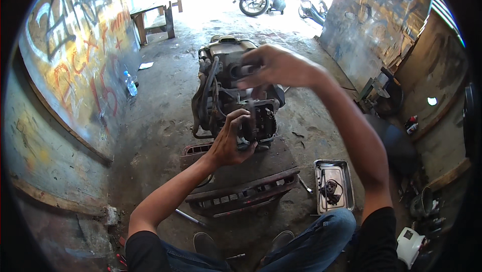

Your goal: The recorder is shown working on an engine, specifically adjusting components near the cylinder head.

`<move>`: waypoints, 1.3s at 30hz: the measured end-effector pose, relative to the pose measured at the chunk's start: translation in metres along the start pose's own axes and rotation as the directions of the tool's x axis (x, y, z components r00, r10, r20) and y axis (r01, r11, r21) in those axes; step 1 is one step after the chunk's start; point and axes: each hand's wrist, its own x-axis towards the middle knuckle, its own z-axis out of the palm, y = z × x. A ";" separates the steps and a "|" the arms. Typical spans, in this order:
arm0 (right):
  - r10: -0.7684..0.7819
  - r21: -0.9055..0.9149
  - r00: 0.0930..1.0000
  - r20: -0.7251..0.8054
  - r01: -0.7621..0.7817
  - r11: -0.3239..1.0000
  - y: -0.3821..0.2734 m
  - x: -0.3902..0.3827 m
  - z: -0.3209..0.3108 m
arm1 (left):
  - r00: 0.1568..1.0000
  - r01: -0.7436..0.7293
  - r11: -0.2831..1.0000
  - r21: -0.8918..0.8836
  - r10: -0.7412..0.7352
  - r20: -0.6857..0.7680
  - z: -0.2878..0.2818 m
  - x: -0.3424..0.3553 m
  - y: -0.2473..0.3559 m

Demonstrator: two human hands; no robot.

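In front of me on the floor stands a dark, greasy engine [216,79] with hoses along its left side. My left hand [232,140] curls its fingers and thumb around a dark round part [247,130] at the engine's near end. Above the engine is my right hand [276,66], smeared by motion. Its fingers are bent around a dark thing too blurred to name. A dark slotted panel [241,176] lies between the engine and my feet.
A metal tray [344,199] with a dark part in it lies right of the panel, near a wrench-like tool [305,185]. A plastic bottle [131,85] stands by the left wall. A wooden bench [168,21] and motorcycles [253,2] are farther back.
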 end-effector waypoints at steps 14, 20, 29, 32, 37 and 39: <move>-0.187 -0.196 0.967 0.176 0.220 0.956 0.068 -0.069 0.274 | 0.892 -0.333 0.894 0.300 0.196 0.408 -0.046 0.005 -0.025; -0.122 -0.156 0.985 0.125 0.141 0.978 0.133 -0.155 0.238 | 0.909 -0.339 0.889 0.310 0.223 0.353 -0.038 0.011 -0.008; -0.287 -0.229 0.904 -0.317 0.221 0.948 0.150 -0.204 0.152 | 0.926 -0.273 0.893 0.359 0.143 0.349 -0.034 0.019 0.009; -0.252 -0.189 0.850 -0.463 0.183 0.965 0.156 -0.226 0.139 | 0.898 -0.314 0.894 0.319 0.171 0.405 -0.037 0.021 0.006; 0.260 0.158 0.570 -0.779 -0.222 0.962 0.217 -0.304 0.200 | 0.911 -0.271 0.912 0.307 0.140 0.387 -0.037 0.018 0.012; 0.334 0.181 0.400 -0.854 -0.374 0.910 0.262 -0.350 0.263 | 0.915 -0.275 0.911 0.306 0.150 0.374 -0.034 0.022 0.010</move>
